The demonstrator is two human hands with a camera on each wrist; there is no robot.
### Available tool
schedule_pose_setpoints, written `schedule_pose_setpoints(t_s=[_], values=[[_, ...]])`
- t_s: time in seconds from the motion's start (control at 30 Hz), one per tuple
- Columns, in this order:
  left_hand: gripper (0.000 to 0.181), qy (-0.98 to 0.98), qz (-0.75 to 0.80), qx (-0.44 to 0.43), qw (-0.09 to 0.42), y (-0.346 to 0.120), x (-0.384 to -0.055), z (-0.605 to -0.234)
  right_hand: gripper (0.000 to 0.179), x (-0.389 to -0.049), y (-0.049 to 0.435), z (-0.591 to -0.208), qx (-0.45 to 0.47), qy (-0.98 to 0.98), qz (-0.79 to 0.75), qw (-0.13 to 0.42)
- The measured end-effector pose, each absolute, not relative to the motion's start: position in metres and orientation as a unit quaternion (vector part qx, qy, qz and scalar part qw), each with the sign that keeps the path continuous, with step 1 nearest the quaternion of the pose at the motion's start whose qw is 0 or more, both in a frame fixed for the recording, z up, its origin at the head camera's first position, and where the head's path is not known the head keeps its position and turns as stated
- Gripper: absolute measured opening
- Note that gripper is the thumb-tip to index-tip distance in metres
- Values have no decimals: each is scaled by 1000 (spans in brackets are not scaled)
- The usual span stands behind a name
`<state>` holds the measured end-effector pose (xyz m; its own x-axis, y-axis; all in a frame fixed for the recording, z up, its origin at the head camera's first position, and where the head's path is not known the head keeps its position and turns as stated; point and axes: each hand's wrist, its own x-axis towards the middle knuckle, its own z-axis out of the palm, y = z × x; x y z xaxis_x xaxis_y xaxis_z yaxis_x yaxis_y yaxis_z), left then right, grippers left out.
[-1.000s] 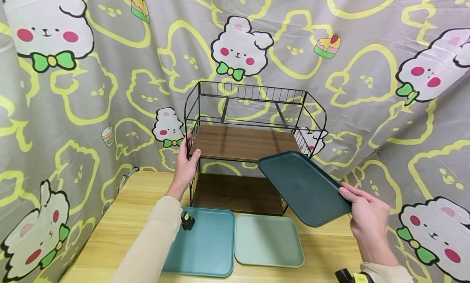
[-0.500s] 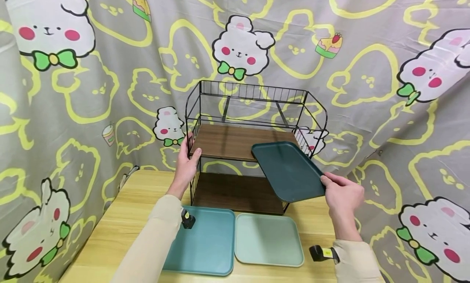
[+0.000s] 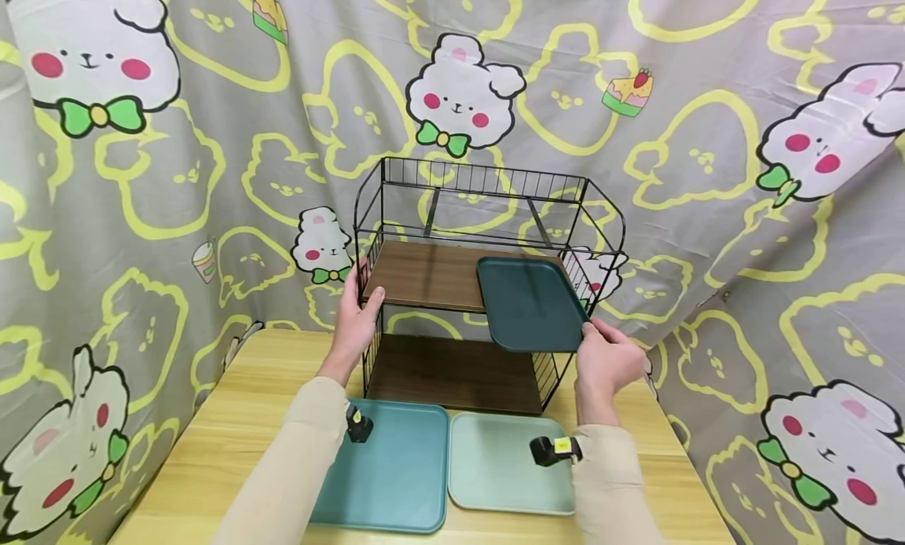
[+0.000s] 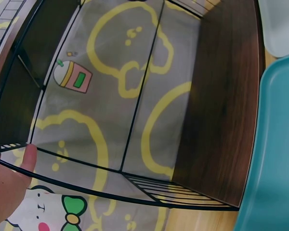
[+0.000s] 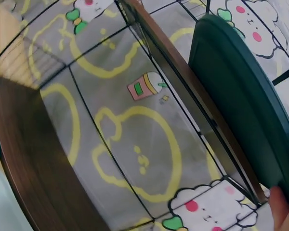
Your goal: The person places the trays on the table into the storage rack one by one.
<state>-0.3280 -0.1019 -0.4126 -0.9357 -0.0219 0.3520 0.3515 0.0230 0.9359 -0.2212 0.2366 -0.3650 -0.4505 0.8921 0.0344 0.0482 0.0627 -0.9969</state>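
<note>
A black wire rack (image 3: pixel 488 236) with brown wood-look shelf boards stands on the table. My left hand (image 3: pixel 356 313) grips its left side at the upper board (image 3: pixel 424 274), thumb in front and fingers behind the wires. In the left wrist view, that thumb (image 4: pixel 30 158) lies by the frame. My right hand (image 3: pixel 606 360) pinches the front right corner of a dark green tray (image 3: pixel 533 305). The tray's back part is over the right side of the upper board, and its front overhangs. In the right wrist view, the tray (image 5: pixel 241 96) appears close above the board; contact cannot be told.
A teal tray (image 3: pixel 396 482) and a pale green tray (image 3: pixel 495 478) lie side by side on the wooden table (image 3: pixel 233 419) before the rack. The lower board (image 3: pixel 456 372) is bare. A patterned curtain (image 3: pixel 269 192) hangs behind and around.
My right hand has moved left and inward, bringing the dark green tray from in front of the rack to over the upper board and turning it straighter. The left hand keeps its grip.
</note>
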Motion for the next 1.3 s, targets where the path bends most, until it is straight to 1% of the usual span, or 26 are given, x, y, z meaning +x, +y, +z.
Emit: schedule_pose_setpoints(t_s=[0.17,0.3,0.47,0.63,0.73,0.97,1.17,1.3], values=[[65,-704,-688,-115,131,-104,-328,-413,21,-228,221,-365,-366,-618,592,365],[66,-703,-690,-116,130,-104,-328,-413,21,-227,218,-371,-335,-653,566,374],[66,-699,-692,-120,134,-102,-329,-412,21,-227,222,-381,-293,-688,517,416],[66,-706,-685,-116,135,-102,-328,-410,20,-236,220,-386,-287,-669,507,462],[65,-709,-683,-113,135,-101,-326,-410,20,-243,217,-387,-291,-655,506,479],[64,-708,-684,-113,136,-101,-324,-412,23,-258,218,-388,-305,-657,498,478],[64,-706,-687,-110,132,-100,-324,-412,20,-267,222,-388,-313,-643,499,490],[64,-708,-684,-112,139,-101,-325,-412,20,-273,222,-385,-316,-644,495,491]])
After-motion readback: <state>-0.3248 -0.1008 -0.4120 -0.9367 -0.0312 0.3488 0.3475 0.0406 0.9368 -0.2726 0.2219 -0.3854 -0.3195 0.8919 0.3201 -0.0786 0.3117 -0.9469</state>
